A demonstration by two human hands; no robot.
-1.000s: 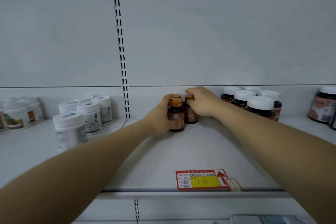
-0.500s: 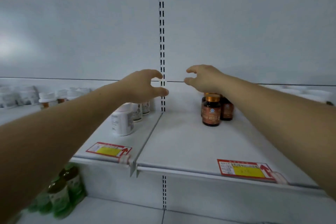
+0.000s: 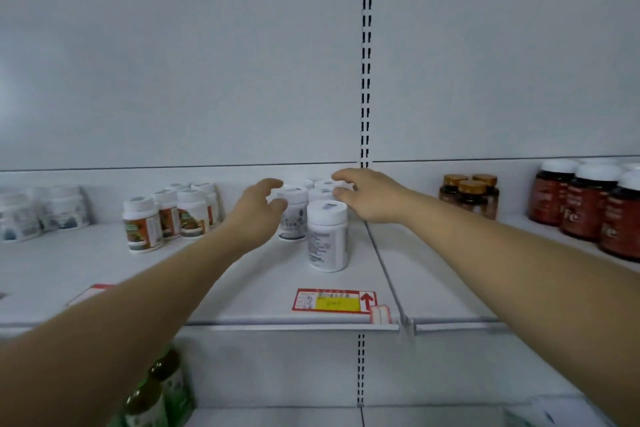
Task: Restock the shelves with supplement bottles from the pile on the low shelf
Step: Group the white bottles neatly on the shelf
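- Two hands reach over the white bottles: the left hand (image 3: 258, 206) has its fingers loosely curved and apart, thumb near the cap of one bottle, pinching nothing; the right hand (image 3: 367, 196) has fingers spread and slightly bent, likewise holding nothing.
- Both palms face inward on either side of the cluster of white bottles (image 3: 311, 199), which suggests they are meant to close on the group from both flanks and square it up.
- One front white bottle (image 3: 327, 236) stands upright, forward of the others, probably the piece to be brought into line.
- The price tag (image 3: 334, 300) on the shelf (image 3: 242, 274) edge points up at this cluster, marking its slot.
- The amber bottles (image 3: 469, 196) stand upright in a tight group on the next bay to the right, well apart from both hands.
- The pile on the low shelf is not in view.
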